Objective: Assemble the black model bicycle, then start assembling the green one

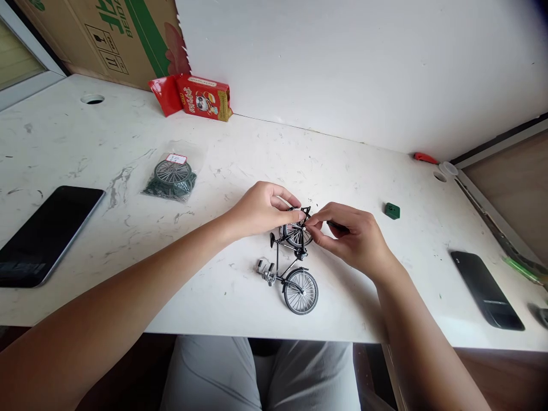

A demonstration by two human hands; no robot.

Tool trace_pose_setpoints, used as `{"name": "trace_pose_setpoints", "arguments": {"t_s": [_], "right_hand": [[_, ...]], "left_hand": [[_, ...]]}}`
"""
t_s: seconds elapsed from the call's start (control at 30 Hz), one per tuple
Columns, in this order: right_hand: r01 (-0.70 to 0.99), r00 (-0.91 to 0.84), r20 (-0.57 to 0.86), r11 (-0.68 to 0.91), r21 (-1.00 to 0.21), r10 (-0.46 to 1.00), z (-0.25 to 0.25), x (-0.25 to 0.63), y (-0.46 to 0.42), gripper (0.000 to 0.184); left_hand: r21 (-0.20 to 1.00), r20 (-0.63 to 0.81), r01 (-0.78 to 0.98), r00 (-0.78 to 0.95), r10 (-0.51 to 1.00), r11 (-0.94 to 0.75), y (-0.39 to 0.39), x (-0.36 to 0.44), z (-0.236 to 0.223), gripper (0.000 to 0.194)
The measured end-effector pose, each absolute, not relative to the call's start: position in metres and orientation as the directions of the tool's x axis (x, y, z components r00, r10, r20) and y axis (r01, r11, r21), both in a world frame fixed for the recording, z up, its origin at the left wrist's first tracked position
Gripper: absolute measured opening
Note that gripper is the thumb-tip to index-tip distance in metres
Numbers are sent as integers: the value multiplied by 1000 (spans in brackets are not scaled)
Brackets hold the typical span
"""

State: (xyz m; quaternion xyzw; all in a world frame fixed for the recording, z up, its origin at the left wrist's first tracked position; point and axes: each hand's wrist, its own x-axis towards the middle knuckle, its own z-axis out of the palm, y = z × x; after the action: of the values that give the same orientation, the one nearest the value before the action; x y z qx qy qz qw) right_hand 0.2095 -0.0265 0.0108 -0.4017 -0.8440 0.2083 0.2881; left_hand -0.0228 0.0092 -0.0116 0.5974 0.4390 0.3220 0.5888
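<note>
A miniature bicycle [296, 260] lies on its side near the table's front edge, its front wheel toward me and its handlebar to the left. My left hand [268, 211] is closed on the rear end, thumb and fingers around the rear wheel and the rack. From the other side, my right hand [353, 234] pinches at the rear wheel's hub; what sits between those fingertips is too small to make out. A dark piece [338, 226] is tucked under the right hand's curled fingers, mostly hidden.
Left of the hands lies a clear plastic bag [171, 177] with a spoked wheel and dark green parts. Phones rest at left [47, 234] and right [486, 290]. A small green block [391, 210] is on the right; a red carton [205, 98] stands against the back wall.
</note>
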Motion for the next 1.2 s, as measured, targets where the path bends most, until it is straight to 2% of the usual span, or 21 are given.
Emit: {"name": "trace_pose_setpoints", "arguments": {"t_s": [0.37,0.87,1.2], "right_hand": [[484,-478,240,482,-731,845,4,212,-23,5],[449,-513,272,525,-723,814,5,215,-21,7],[470,-481,248,487,-736,841,5,213,-24,5]], "left_hand": [[987,-133,137,432,892,81,9,-22,-12,30],[983,-140,172,443,886,69,7,-22,-12,29],[985,-132,156,460,878,66,7,-23,-9,31]]}}
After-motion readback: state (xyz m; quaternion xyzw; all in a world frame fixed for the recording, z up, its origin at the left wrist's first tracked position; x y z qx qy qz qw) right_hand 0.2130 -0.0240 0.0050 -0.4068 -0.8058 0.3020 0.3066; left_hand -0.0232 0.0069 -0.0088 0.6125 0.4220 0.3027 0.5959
